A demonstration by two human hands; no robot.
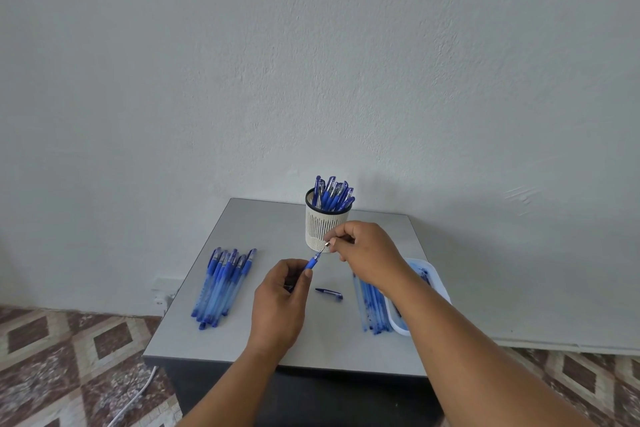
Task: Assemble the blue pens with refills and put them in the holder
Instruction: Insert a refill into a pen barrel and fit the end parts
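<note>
Pen barrel (311, 264) sits gripped in my left hand (281, 302) at frame centre; my right hand (367, 253) pinches its silver tip (327, 245).

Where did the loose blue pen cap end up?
The pen cap lies flat on the grey table near the middle, just right of the left hand and left of the refills.

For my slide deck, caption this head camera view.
Left hand grips a blue pen barrel while right hand pinches its metal tip before the holder.
</note>
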